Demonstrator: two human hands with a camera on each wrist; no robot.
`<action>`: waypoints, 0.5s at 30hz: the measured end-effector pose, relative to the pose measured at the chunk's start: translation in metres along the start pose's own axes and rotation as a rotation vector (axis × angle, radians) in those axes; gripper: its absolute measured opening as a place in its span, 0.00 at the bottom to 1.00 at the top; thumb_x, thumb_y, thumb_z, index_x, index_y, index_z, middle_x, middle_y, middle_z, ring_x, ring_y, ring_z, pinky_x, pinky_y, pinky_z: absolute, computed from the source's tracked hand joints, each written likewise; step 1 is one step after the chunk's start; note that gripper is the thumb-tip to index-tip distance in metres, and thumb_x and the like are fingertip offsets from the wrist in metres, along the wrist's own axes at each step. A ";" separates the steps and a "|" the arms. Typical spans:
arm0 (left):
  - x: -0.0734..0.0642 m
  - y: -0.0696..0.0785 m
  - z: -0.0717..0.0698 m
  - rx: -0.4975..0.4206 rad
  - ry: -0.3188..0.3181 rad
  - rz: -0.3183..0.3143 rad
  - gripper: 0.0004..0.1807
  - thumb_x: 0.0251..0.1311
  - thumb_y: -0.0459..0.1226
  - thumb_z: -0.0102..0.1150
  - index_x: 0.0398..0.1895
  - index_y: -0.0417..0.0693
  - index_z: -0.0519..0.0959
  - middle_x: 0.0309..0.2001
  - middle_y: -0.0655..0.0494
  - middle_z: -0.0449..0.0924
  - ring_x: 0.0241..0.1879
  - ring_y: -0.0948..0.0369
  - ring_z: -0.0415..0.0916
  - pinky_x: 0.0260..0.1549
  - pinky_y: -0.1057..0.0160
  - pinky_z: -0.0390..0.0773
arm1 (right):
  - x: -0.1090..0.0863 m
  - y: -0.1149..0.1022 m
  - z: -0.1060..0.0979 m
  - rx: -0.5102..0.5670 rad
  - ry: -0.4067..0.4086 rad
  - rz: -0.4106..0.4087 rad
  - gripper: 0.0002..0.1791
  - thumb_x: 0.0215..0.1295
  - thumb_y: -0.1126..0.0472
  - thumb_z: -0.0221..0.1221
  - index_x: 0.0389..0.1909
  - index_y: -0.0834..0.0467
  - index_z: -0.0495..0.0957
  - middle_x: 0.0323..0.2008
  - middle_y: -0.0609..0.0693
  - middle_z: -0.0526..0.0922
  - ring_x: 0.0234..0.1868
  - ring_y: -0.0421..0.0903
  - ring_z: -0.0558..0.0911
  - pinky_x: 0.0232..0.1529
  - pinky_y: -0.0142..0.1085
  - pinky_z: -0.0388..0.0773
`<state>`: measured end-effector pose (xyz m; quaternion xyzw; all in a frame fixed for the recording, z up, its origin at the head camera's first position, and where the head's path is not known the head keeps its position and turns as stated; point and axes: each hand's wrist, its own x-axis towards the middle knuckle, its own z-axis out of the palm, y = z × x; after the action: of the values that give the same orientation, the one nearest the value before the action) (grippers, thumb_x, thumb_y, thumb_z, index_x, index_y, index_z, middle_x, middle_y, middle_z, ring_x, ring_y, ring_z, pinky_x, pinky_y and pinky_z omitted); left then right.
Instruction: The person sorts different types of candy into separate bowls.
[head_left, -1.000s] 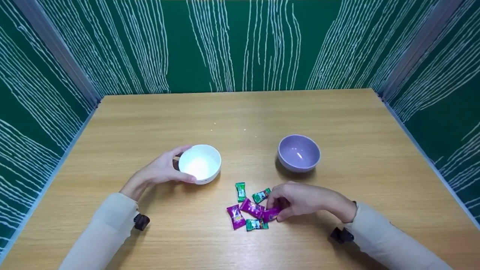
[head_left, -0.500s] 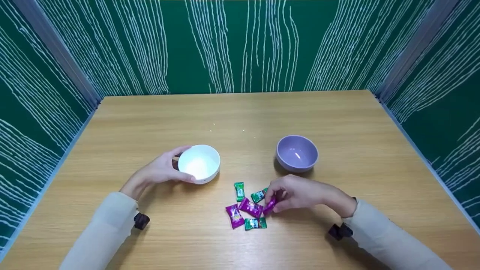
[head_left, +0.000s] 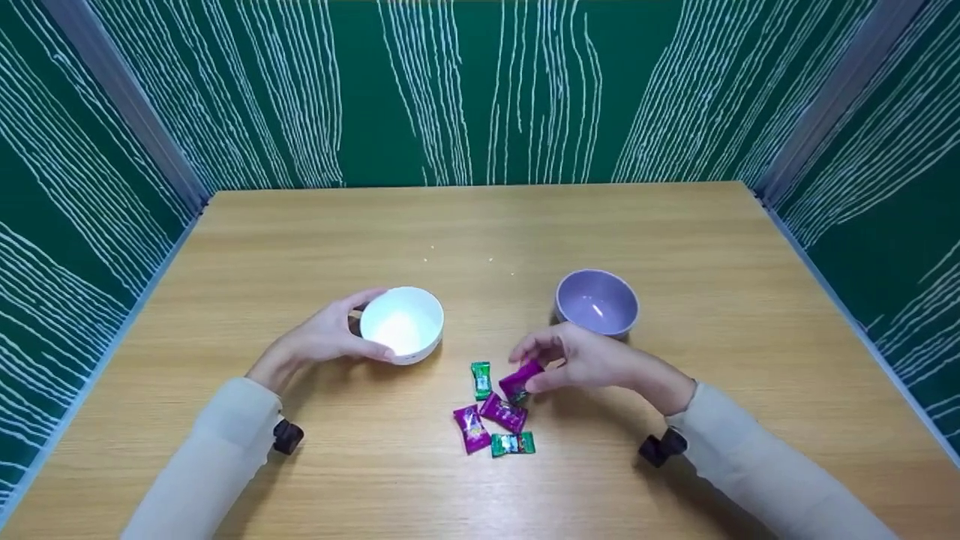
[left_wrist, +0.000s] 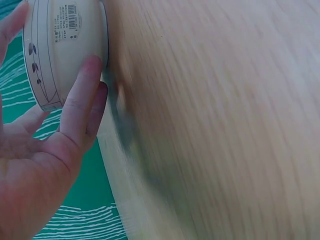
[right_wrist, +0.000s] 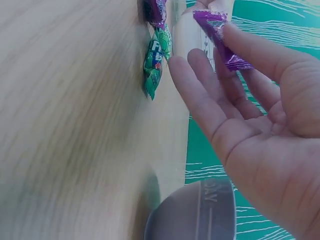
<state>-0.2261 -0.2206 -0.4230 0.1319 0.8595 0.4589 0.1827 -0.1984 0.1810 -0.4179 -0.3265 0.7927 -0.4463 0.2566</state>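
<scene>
Where green walls (head_left: pixel 367 97) border the table (head_left: pixel 337 480), the left hand (head_left: pixel 328 336) grips a bowl (head_left: pixel 403 326) (the right (head_left: pixel 592 360) pinches candy (head_left: pixel 516 382)).

Wood-grain table (head_left: pixel 360 225), white bowl (head_left: pixel 402 324), purple bowl (head_left: pixel 597 301), wrapped candies (head_left: pixel 504 412), perhaps crumbs (head_left: pixel 490 259).

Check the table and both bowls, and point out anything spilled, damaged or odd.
A few tiny white specks dot the wooden table farther back than the white bowl. They look stray, apart from everything else, but are too small to identify. Neither that bowl nor the purple bowl shows visible damage.
</scene>
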 end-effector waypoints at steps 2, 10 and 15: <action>0.000 0.001 0.000 0.005 0.000 -0.003 0.58 0.41 0.51 0.83 0.77 0.59 0.62 0.68 0.51 0.66 0.65 0.48 0.62 0.67 0.39 0.61 | 0.003 -0.001 0.000 0.032 0.011 0.002 0.16 0.62 0.63 0.71 0.49 0.61 0.81 0.44 0.50 0.85 0.47 0.49 0.83 0.55 0.40 0.79; -0.001 0.005 -0.002 0.009 -0.006 0.002 0.57 0.41 0.50 0.84 0.77 0.56 0.62 0.66 0.50 0.69 0.62 0.48 0.66 0.63 0.45 0.67 | 0.016 -0.011 -0.003 0.165 0.043 0.025 0.15 0.63 0.61 0.71 0.48 0.62 0.84 0.46 0.53 0.87 0.48 0.53 0.85 0.55 0.39 0.80; -0.002 0.005 -0.001 0.013 -0.007 0.008 0.57 0.42 0.50 0.84 0.77 0.56 0.63 0.66 0.50 0.70 0.62 0.48 0.67 0.62 0.46 0.68 | 0.022 -0.015 -0.002 0.205 0.051 0.070 0.17 0.64 0.59 0.70 0.53 0.59 0.85 0.49 0.54 0.86 0.48 0.53 0.85 0.54 0.40 0.80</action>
<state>-0.2244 -0.2195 -0.4180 0.1382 0.8612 0.4536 0.1828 -0.2099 0.1604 -0.4062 -0.2590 0.7601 -0.5240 0.2838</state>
